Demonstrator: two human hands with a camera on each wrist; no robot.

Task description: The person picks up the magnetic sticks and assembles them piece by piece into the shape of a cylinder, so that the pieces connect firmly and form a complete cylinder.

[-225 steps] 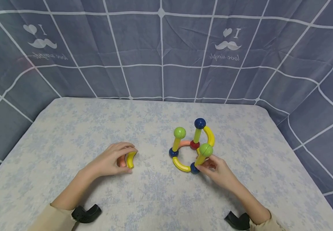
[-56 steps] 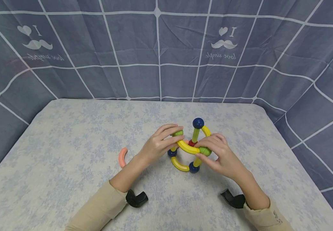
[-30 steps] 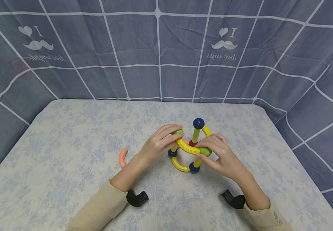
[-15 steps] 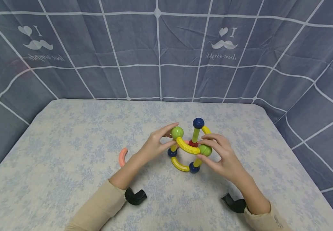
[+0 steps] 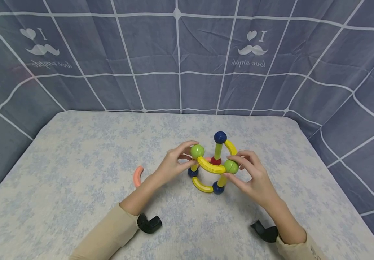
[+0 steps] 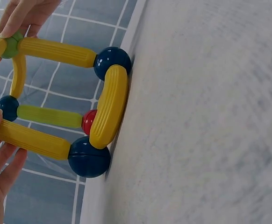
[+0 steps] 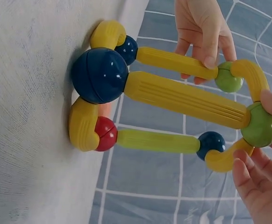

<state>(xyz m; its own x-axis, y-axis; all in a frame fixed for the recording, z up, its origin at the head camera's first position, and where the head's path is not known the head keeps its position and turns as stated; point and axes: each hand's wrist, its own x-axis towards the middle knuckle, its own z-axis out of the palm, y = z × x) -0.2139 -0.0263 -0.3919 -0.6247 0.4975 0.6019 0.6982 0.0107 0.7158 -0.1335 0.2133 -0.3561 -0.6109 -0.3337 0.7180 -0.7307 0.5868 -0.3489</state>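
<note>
A magnetic ball-and-stick toy [image 5: 209,167] stands on the table, with a ring of curved bars and balls at its base and upright sticks above. A yellow curved bar [image 5: 210,166] spans its two green top balls. My left hand [image 5: 170,164] is at the left green ball [image 5: 197,151], its thumb on the yellow stick [image 7: 173,62] just below. My right hand [image 5: 255,177] pinches the right green ball [image 5: 231,167] between thumb and fingers. Behind them a navy ball [image 5: 220,137] tops a light green stick [image 5: 218,151] over a red ball [image 5: 215,161].
An orange curved bar [image 5: 138,176] lies on the table beside the left forearm. Black curved wrist pieces [image 5: 149,223] show at both cuffs. A grey-blue checked cloth [image 5: 154,54] hangs behind the patterned tabletop [image 5: 76,173].
Earlier my left hand held the yellow and orange bars at the left. The yellow bar now joins the green balls, the orange one lies down. Lately my left fingers uncovered the left ball, which shifted slightly.
</note>
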